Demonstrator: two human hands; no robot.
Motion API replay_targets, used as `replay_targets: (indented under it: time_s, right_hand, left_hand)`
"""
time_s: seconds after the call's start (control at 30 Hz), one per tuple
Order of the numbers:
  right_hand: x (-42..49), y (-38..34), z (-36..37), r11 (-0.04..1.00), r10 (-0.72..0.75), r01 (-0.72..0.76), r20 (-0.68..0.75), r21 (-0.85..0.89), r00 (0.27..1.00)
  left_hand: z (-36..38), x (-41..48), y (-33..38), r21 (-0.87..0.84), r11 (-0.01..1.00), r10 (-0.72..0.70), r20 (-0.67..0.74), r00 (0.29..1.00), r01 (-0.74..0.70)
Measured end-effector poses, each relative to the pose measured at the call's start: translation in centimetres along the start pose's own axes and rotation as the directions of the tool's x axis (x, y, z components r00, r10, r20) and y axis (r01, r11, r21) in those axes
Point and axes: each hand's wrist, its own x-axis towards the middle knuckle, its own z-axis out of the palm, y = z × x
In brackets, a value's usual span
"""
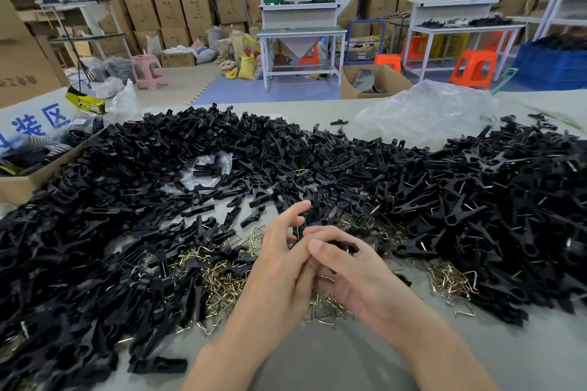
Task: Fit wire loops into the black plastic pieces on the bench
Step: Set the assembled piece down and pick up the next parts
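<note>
A great heap of black plastic pieces [165,174] covers the bench from left to right. Small brass-coloured wire loops [222,282] lie in a loose pile near the front, with another cluster of wire loops [451,282] further right. My two hands meet over the loops at the centre. My right hand [355,276] grips one black plastic piece [344,246] between thumb and fingers. My left hand [279,260] touches the same piece, its fingers curled and pinching at it. Any loop in the piece is hidden by my fingers.
An open cardboard box [19,184] stands at the bench's left edge. Crumpled clear plastic [425,111] lies at the back right, and a small clear bag [203,168] sits amid the heap. Bare grey bench [317,365] shows near me. Workstations, stools and stacked cartons fill the room behind.
</note>
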Motion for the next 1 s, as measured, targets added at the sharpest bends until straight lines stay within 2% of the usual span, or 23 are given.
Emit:
replay_targets:
  time_s: [0.07,0.13,0.23,0.4,0.57,0.7,0.83,0.9,1.0]
  right_hand:
    - [0.1,0.2,-0.2,1.000,-0.020,0.019,-0.020,-0.019,1.000]
    - [0.3,0.3,-0.3,0.999,-0.032,0.029,-0.105,-0.028,0.994]
    - [0.5,0.6,-0.5,0.998,-0.042,0.036,-0.148,-0.046,0.988]
    - [0.7,0.9,-0.8,0.996,-0.051,0.041,-0.140,-0.075,0.989]
    - [0.7,1.2,-1.1,0.976,-0.063,0.026,-0.168,-0.215,0.984]
    - [0.5,1.0,-1.1,0.962,-0.082,0.031,-0.180,-0.271,0.980]
    - [0.6,1.3,-1.5,0.937,-0.101,0.030,-0.187,-0.349,0.977]
    - [0.8,1.3,-1.5,0.933,-0.110,0.036,-0.187,-0.357,0.976]
    - [1.0,1.3,-1.9,0.955,-0.122,0.049,-0.237,-0.294,0.964]
  left_hand:
    - [-0.1,0.0,0.1,-0.059,0.998,-0.016,-0.023,1.000,0.014]
    - [-0.2,0.0,0.0,-0.143,0.989,-0.053,-0.053,0.997,0.045]
    - [-0.4,-0.1,0.1,-0.164,0.983,-0.086,-0.051,0.995,0.077]
    - [0.0,-0.2,0.9,-0.172,0.982,-0.071,0.022,0.997,0.073]
    - [0.3,-0.4,1.6,-0.189,0.977,-0.075,0.134,0.988,0.100]
    - [0.3,-0.5,1.5,-0.255,0.957,-0.100,0.156,0.983,0.138]
    - [0.5,-0.4,1.3,-0.243,0.960,-0.096,0.177,0.980,0.138]
    - [0.4,-0.3,1.2,-0.233,0.963,-0.099,0.149,0.984,0.132]
    - [0.1,0.0,0.6,-0.181,0.972,-0.152,0.014,0.988,0.152]
